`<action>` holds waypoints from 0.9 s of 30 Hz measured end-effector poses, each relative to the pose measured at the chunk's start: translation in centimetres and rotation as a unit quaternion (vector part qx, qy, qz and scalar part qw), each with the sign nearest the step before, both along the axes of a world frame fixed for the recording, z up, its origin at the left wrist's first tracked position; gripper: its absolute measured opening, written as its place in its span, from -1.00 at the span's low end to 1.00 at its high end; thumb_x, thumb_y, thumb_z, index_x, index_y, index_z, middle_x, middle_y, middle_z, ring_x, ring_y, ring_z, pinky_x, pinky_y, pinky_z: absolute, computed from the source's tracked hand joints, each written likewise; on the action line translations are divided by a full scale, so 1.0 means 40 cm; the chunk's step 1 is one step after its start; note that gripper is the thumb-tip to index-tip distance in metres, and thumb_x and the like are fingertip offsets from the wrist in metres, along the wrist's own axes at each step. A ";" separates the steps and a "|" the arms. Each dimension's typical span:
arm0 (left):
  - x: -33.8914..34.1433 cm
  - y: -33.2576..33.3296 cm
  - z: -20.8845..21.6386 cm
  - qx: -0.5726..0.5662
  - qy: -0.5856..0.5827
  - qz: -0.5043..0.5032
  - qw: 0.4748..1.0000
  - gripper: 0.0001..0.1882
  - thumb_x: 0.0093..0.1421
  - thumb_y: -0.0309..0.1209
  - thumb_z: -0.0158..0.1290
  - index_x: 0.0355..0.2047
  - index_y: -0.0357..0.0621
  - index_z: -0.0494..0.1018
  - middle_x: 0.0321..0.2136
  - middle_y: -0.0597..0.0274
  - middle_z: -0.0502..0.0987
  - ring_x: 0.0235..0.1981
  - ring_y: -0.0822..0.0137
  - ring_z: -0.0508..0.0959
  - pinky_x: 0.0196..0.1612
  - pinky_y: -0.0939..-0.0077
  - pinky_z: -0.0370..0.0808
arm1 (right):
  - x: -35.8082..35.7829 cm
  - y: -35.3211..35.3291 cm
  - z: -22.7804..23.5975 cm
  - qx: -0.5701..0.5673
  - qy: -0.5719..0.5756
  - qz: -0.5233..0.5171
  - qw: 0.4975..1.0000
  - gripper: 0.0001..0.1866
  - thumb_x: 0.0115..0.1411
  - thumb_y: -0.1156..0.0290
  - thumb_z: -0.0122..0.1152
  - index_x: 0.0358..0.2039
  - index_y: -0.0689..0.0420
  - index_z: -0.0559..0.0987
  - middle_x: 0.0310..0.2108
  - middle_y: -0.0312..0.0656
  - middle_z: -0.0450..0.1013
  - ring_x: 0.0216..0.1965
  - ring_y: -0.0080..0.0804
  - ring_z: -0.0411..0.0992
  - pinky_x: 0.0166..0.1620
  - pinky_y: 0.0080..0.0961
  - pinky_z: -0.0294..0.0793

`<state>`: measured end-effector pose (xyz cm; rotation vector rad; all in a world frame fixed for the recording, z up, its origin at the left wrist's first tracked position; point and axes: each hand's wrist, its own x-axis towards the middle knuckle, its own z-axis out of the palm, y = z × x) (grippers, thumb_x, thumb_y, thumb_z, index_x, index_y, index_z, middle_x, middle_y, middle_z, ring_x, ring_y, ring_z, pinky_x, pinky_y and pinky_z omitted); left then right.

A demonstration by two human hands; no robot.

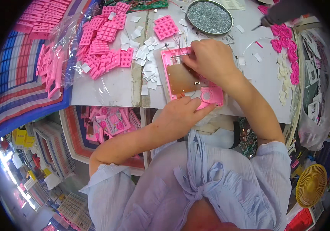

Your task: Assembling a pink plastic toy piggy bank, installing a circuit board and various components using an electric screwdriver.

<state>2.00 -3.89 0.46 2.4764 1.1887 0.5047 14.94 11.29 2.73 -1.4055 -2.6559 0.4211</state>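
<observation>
A pink plastic housing (215,97) lies on the worktable in front of me, with a brown circuit board (180,79) set inside it. Thin wires (171,54) rise from the housing's far end. My left hand (178,115) grips the near edge of the housing, its fingers curled over the rim. Over the far right part of the board, my right hand (213,59) is closed in a pinch near the wires; its fingertips are partly hidden, so what they hold cannot be made out.
Pink keypads (103,34) are heaped at the left, beside scattered white paper pieces (149,57). A round tray of screws (188,17) stands at the back. A dark power screwdriver (278,17) hangs at upper right, near pink parts (286,40). Pink housings (113,121) fill a drawer below.
</observation>
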 end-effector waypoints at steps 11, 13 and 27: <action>-0.112 0.247 -0.044 0.124 -0.067 0.318 0.937 -0.84 0.06 -0.38 0.27 -0.33 -0.11 0.63 -0.39 0.17 0.52 -0.33 0.16 0.55 -0.24 0.23 0.43 | 0.009 -0.002 -0.025 -0.130 0.187 -0.077 0.971 -0.82 0.11 0.31 0.31 -0.39 0.16 0.64 -0.52 -0.09 0.55 -0.45 -0.10 0.56 -0.34 -0.22 0.55; -0.107 0.258 -0.076 0.114 -0.108 0.308 0.938 -0.85 0.05 -0.36 0.28 -0.35 -0.07 0.64 -0.38 0.20 0.52 -0.32 0.18 0.53 -0.20 0.23 0.39 | 0.030 -0.019 -0.028 -0.122 0.237 -0.047 0.963 -0.87 0.10 0.38 0.32 -0.37 0.14 0.63 -0.47 -0.15 0.55 -0.42 -0.16 0.55 -0.33 -0.28 0.55; -0.105 0.238 -0.038 0.151 -0.086 0.157 0.972 -0.83 0.11 -0.38 0.27 -0.25 0.01 0.67 -0.32 0.38 0.57 -0.24 0.29 0.52 -0.07 0.27 0.29 | 0.098 -0.013 -0.016 0.115 0.227 0.143 0.956 -0.64 -0.03 0.52 0.40 -0.15 0.11 0.61 -0.21 -0.19 0.53 -0.20 -0.17 0.50 -0.18 -0.31 0.55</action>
